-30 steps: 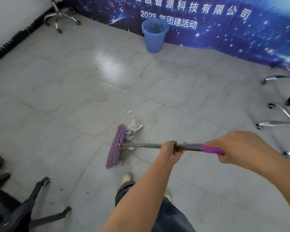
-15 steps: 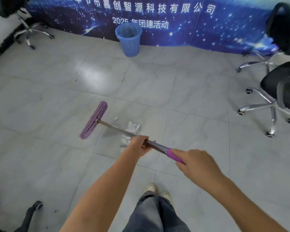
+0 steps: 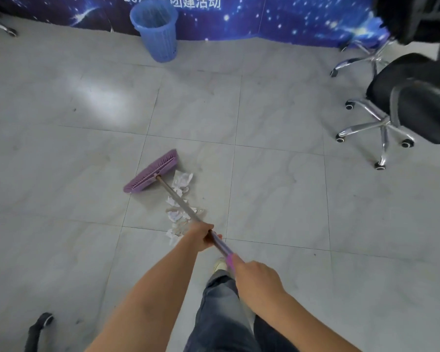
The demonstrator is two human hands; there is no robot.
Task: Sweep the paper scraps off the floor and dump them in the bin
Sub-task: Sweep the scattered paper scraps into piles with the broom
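Two hands: both are curled round the broom's handle; the left hand (image 3: 201, 237) grips the bare metal part, nearer the broom head, and the right hand (image 3: 257, 278) grips the purple sleeve (image 3: 230, 259) at the far end from it.
Broom head (image 3: 151, 171): a long, narrow purple plastic block with short, dense bristles, laid aslant on the floor.
Handle (image 3: 178, 199): a thin, straight, grey metal tube, socketed at the middle of the broom head and slanting back to the hands.
Paper scraps (image 3: 181, 180): white, torn and crumpled pieces, strewn in a loose strip that starts just beside the broom head on its handle side and runs under the handle as far as the left hand.
Floor (image 3: 277, 186): large square tiles, pale grey, glossy and faintly marbled, with thin dark joints.
Bin (image 3: 158, 34): a round, tapered blue plastic basket with ribbed, slatted walls, set upright well beyond the broom head, against the banner.
Banner (image 3: 290, 16): dark blue, star-speckled, printed with white characters, seen behind the bin.
Office chair (image 3: 404, 107): black mesh seat on a chromed five-star base with castors, well apart from the broom head, on the right-hand side.
Legs: faded blue jeans (image 3: 221, 313) and a pale shoe (image 3: 220, 264) are seen under the handle's purple end.
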